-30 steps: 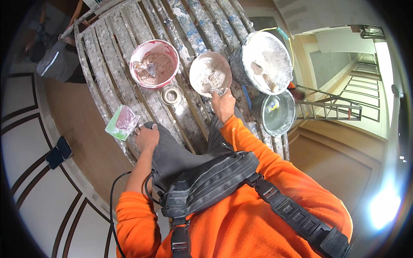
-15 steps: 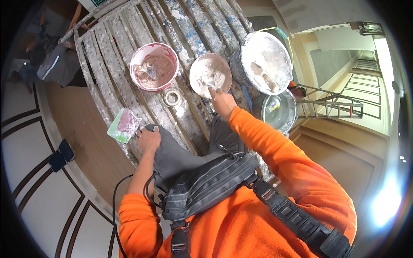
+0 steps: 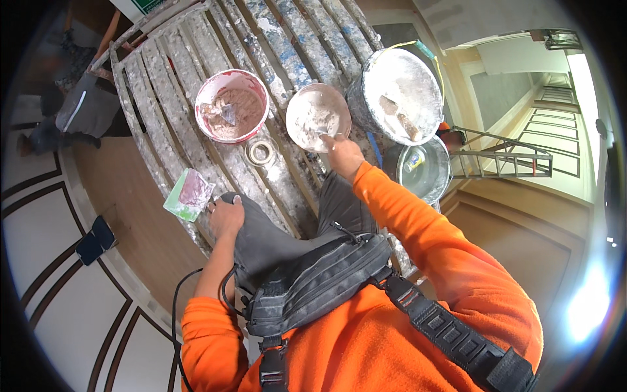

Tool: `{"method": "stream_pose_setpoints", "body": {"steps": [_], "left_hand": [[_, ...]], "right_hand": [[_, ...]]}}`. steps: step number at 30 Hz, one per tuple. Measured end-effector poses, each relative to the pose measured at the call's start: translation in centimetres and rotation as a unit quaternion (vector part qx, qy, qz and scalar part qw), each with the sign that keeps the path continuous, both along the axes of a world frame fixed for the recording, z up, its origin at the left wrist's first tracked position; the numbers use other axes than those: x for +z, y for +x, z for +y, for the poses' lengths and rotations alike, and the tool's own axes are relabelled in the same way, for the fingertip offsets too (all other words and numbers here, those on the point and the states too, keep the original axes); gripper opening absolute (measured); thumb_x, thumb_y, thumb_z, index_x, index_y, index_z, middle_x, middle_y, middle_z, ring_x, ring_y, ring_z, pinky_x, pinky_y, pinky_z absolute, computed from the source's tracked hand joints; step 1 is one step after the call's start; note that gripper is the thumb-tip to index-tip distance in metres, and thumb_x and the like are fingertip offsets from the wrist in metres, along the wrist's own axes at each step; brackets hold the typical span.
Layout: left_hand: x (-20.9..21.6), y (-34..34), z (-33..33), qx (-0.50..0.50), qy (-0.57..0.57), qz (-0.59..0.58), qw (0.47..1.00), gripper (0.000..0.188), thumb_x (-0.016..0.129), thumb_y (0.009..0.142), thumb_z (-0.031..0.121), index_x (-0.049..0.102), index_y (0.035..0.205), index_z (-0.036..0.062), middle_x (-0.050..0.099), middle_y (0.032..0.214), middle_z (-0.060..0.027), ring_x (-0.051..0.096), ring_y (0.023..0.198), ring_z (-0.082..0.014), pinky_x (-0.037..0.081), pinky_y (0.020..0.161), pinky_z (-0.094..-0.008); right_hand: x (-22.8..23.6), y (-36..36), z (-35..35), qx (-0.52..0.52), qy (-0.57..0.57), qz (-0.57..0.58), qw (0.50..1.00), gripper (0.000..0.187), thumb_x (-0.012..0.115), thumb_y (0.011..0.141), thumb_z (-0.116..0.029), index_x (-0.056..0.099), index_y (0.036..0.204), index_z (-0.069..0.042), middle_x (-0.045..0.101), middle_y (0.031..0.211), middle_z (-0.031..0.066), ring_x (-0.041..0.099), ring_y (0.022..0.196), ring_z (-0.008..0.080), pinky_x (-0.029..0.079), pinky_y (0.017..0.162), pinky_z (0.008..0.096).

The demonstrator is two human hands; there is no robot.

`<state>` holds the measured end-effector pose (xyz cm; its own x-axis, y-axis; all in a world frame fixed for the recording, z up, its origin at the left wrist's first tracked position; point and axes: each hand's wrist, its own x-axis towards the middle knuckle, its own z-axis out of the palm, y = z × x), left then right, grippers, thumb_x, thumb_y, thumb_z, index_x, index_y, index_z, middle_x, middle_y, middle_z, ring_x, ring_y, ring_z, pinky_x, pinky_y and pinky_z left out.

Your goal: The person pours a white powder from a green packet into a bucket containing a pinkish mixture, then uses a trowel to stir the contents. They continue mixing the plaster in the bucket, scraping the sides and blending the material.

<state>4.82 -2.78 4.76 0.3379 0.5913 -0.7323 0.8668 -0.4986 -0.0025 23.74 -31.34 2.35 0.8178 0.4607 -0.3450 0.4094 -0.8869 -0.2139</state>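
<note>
In my right hand (image 3: 345,157) is a putty knife (image 3: 322,132), its metal end down in a round bowl (image 3: 303,137) of pale, wet plaster. The fingers close around its handle at the bowl's near rim. My left hand (image 3: 226,217) rests by my left knee and grips the edge of a flat green board (image 3: 179,205). Pinkish plaster is smeared over that board, and its exact kind is unclear. Left of the bowl stands a white bucket with a red-stained rim (image 3: 211,125), holding pink plaster and a second plaster-covered scraper (image 3: 227,114).
A splattered slatted platform (image 3: 153,85) bears everything. A roll of tape (image 3: 260,153) lies near the pink bucket. On the right stand a large bucket of white powder (image 3: 408,85) and a bucket of water (image 3: 428,176). Another person (image 3: 91,104) is at far left; a ladder (image 3: 503,157) stands right.
My right hand has shifted slightly right and nearer to me, with the putty knife still in the bowl. The left hand and board have barely moved. The person at far left has moved.
</note>
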Motion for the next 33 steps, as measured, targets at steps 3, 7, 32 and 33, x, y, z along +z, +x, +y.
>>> {"method": "stream_pose_setpoints", "body": {"steps": [3, 7, 32, 33], "left_hand": [[-0.3, -0.4, 0.1, -0.008, 0.000, -0.005, 1.000, 0.071, 0.055, 0.096, 0.047, 0.045, 0.144, -0.0044, 0.040, 0.152, -0.0243, 0.043, 0.138, -0.0402, 0.036, 0.115, -0.0470], [-0.3, -0.1, 0.0, -0.015, -0.003, -0.008, 1.000, 0.070, 0.055, 0.096, 0.048, 0.046, 0.144, -0.0033, 0.040, 0.152, -0.0241, 0.043, 0.138, -0.0400, 0.035, 0.115, -0.0477], [-0.4, 0.0, 0.1, 0.006, 0.000, -0.007, 1.000, 0.070, 0.056, 0.096, 0.048, 0.046, 0.144, -0.0029, 0.039, 0.153, -0.0242, 0.039, 0.140, -0.0411, 0.034, 0.116, -0.0480], [-0.3, 0.0, 0.0, 0.005, 0.001, -0.007, 1.000, 0.071, 0.056, 0.096, 0.048, 0.046, 0.143, -0.0029, 0.039, 0.153, -0.0243, 0.039, 0.141, -0.0412, 0.034, 0.116, -0.0480]], "right_hand": [[3.4, 2.4, -0.7, -0.078, 0.031, -0.001, 0.996, 0.038, 0.062, 0.081, -0.010, 0.070, 0.118, -0.011, 0.071, 0.098, 0.0234, 0.069, 0.091, 0.0399, 0.056, 0.081, 0.0475], [2.4, 6.5, 0.2, -0.112, 0.033, -0.028, 0.993, 0.031, 0.062, 0.085, -0.014, 0.068, 0.115, -0.007, 0.071, 0.099, 0.0229, 0.070, 0.093, 0.0383, 0.056, 0.082, 0.0481], [5.0, 3.5, 1.7, -0.011, 0.008, -0.021, 1.000, 0.034, 0.062, 0.084, -0.018, 0.069, 0.115, -0.004, 0.071, 0.088, 0.0248, 0.071, 0.080, 0.0417, 0.058, 0.077, 0.0481], [5.0, 4.5, 2.1, -0.049, -0.010, -0.017, 0.999, 0.033, 0.062, 0.084, -0.019, 0.070, 0.112, -0.003, 0.071, 0.088, 0.0249, 0.071, 0.082, 0.0412, 0.058, 0.078, 0.0481]]}}
